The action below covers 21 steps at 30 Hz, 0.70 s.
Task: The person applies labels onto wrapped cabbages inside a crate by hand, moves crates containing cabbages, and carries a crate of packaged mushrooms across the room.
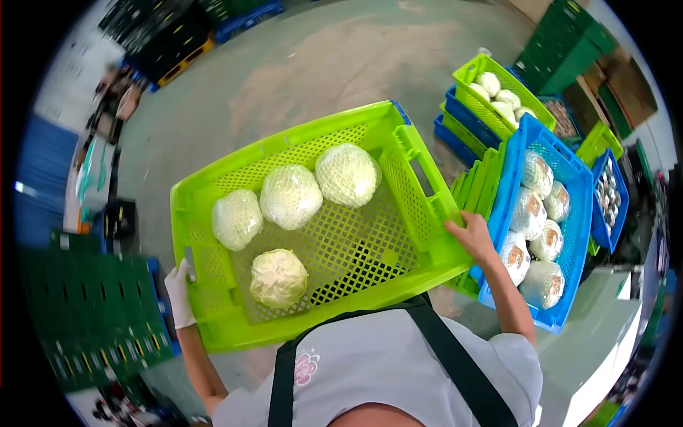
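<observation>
I hold a lime-green plastic crate (299, 324) out in front of my body, tilted slightly, with its mesh floor showing. My left hand (179, 292), in a white glove, is wrapped around the handle at the left end. At the right end my bare right hand (471, 235) grips the rim below the handle slot. Inside lie three net-wrapped cabbages (291, 196) in a row along the far side. A paler cabbage (279, 278) without visible wrap sits nearer to me, stem end up.
Right of me, a blue crate (526, 142) of wrapped, labelled cabbages tops a stack of green crates (481, 178). Behind stands another stack with a green crate (466, 75) of cabbages on top. Dark green crates (92, 306) are stacked at left. Concrete floor (320, 57) stretches ahead.
</observation>
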Tool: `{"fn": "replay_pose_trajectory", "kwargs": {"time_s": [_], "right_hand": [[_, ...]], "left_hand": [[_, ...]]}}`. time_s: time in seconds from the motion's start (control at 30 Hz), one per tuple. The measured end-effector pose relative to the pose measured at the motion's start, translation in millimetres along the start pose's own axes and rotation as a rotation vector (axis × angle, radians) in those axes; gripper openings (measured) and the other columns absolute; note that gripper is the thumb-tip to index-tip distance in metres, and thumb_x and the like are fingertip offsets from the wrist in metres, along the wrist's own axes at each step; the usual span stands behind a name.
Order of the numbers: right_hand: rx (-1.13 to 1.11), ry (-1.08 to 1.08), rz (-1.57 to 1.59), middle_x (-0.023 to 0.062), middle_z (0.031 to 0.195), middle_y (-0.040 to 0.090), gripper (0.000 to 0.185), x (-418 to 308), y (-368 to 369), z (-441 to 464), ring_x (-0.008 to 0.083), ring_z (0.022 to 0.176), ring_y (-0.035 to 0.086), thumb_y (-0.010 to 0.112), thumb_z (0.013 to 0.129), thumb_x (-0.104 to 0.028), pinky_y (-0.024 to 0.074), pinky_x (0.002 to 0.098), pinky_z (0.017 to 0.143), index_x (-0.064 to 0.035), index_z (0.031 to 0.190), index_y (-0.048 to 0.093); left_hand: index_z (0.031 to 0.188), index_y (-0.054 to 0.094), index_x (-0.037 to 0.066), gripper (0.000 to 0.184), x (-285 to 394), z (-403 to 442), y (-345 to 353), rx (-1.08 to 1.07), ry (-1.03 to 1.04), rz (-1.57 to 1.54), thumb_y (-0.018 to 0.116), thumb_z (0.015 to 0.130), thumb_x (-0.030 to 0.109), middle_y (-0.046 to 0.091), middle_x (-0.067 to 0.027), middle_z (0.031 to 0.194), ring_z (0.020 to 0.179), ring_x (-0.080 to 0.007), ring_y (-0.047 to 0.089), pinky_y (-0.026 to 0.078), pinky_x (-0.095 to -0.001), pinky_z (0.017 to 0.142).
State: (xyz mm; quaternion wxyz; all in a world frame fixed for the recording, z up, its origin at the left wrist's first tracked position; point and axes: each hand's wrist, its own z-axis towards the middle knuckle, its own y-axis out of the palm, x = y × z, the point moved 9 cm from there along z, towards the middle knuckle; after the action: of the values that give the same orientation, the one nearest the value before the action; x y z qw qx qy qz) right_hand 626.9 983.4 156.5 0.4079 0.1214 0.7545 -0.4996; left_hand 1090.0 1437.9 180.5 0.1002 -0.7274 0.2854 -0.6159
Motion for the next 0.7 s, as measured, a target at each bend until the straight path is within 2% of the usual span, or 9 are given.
{"fn": "replay_pose_trajectory", "kwargs": {"time_s": [0.17,0.33,0.5,0.6,0.7], "right_hand": [[0.000,-0.063,-0.040,0.0216,0.063,0.057,0.039,13.5,-81.2,378.9,0.0309,0.060,0.059,0.060,0.068,-0.030,0.0444,0.0383,0.057,0.0078,0.077,0.056],[-0.050,-0.034,0.024,0.0214,0.062,0.057,0.040,-7.7,-170.4,675.4,0.0306,0.060,0.059,0.061,0.067,-0.031,0.0443,0.0378,0.056,0.0076,0.077,0.057],[-0.012,-0.014,-0.062,0.0203,0.061,0.057,0.039,-43.2,-252.4,896.8,0.0296,0.056,0.058,0.062,0.068,-0.031,0.0436,0.0374,0.054,0.0071,0.078,0.057],[-0.054,-0.010,0.002,0.0200,0.062,0.057,0.038,-73.9,-298.1,994.0,0.0295,0.056,0.057,0.062,0.068,-0.030,0.0433,0.0375,0.053,0.0068,0.078,0.057],[-0.041,-0.024,-0.084,0.0195,0.063,0.058,0.037,-69.6,-326.8,1075.5,0.0287,0.057,0.057,0.063,0.068,-0.029,0.0429,0.0374,0.052,0.0065,0.077,0.058]], "left_hand": [[0.071,0.052,0.005,0.024,214.7,176.6,259.5,0.022,-0.034,-0.143,0.055,0.083,0.026,0.044,0.0016,0.053,0.046,-0.0063,0.040,0.030,-0.0197,0.044],[0.067,0.050,0.005,0.026,384.5,343.7,447.0,-0.002,0.027,-0.093,0.055,0.083,0.024,0.044,0.0014,0.054,0.046,-0.0070,0.040,0.030,-0.0215,0.045],[0.068,0.052,0.004,0.027,567.2,453.3,576.3,0.025,0.023,-0.065,0.054,0.083,0.026,0.045,0.0009,0.054,0.047,-0.0066,0.040,0.031,-0.0217,0.045],[0.073,0.054,0.003,0.027,635.6,498.9,633.6,0.025,-0.058,-0.015,0.054,0.083,0.028,0.045,0.0014,0.054,0.048,-0.0063,0.040,0.031,-0.0216,0.044],[0.076,0.053,0.004,0.024,685.6,525.0,688.6,-0.014,-0.028,-0.024,0.053,0.083,0.027,0.047,0.0013,0.058,0.051,-0.0068,0.044,0.035,-0.0203,0.048]]}}
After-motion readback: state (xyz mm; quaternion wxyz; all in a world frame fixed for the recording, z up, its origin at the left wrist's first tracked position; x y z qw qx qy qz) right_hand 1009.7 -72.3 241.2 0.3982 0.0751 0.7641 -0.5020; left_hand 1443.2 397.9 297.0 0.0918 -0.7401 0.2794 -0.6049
